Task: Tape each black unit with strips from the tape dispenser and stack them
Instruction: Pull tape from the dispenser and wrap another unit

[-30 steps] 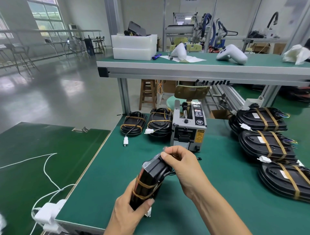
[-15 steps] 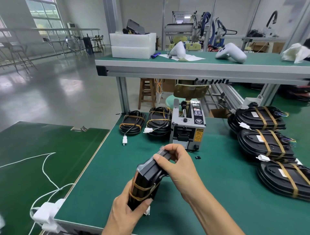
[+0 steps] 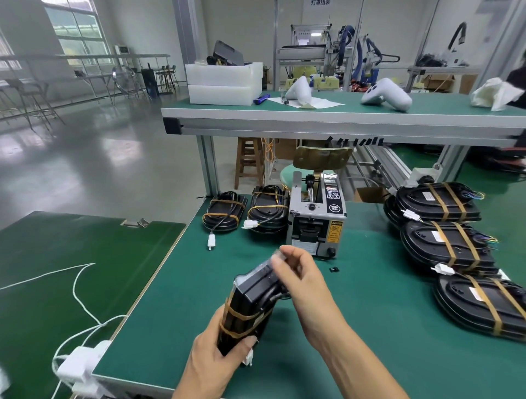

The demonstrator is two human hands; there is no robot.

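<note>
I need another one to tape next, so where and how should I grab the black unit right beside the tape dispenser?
Take the black unit left of the tape dispenser across its long sides, coming from above. It lies flat, with cable coiled on top and a white plug trailing at the front, so side edges likely offer the firmest hold.

not much readable here tbh. the tape dispenser (image 3: 316, 216) has a yellow warning sticker (image 3: 334, 231) on its front right, and the header looks like "CAUTION" but the small print under it is mush. there's a round white-ringed badge (image 3: 334, 207) above that, characters too small to tell. the black side panel (image 3: 331, 191) has icon labels, unreadable. up top on the back wall, a sign (image 3: 320, 2) with Chinese characters, cut off by the frame edge
</note>
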